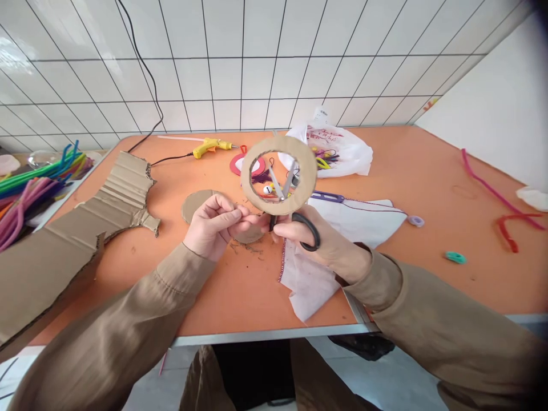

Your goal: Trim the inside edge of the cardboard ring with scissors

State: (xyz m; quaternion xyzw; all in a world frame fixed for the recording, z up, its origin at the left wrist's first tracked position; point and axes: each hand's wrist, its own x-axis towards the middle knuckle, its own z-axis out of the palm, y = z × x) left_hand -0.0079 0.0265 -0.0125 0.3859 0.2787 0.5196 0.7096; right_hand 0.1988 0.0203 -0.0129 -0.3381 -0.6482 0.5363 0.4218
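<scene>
A person in brown sleeves works with both hands above an orange counter [406, 285]. The right hand [329, 245] grips black-handled scissors [315, 233], its thumb by a handle loop. A flat cardboard ring [251, 180] stands above the hands, over the middle of the counter, its lower edge at the right hand's fingers; the parted scissor blades show through its hole. The left hand [214, 225] is just beside, thumb and forefinger brought together near the ring's bottom; whether they pinch a scrap, I cannot tell.

Beneath the left hand lie two cardboard discs, one [196, 205] partly behind it, the other [249, 234] below its fingertips, with small brown shreds around. A large cut cardboard sheet [64, 245] covers the counter's left side. Near the far edge are a yellow glue gun [209, 147] and, right of it, a white plastic bag [355, 153] of colorful bits. White cloth [363, 225] stretches from beside the right hand to the front edge. Toward the right edge lie a pink stem [492, 184], a red stem [507, 231] and a teal ring [456, 257].
</scene>
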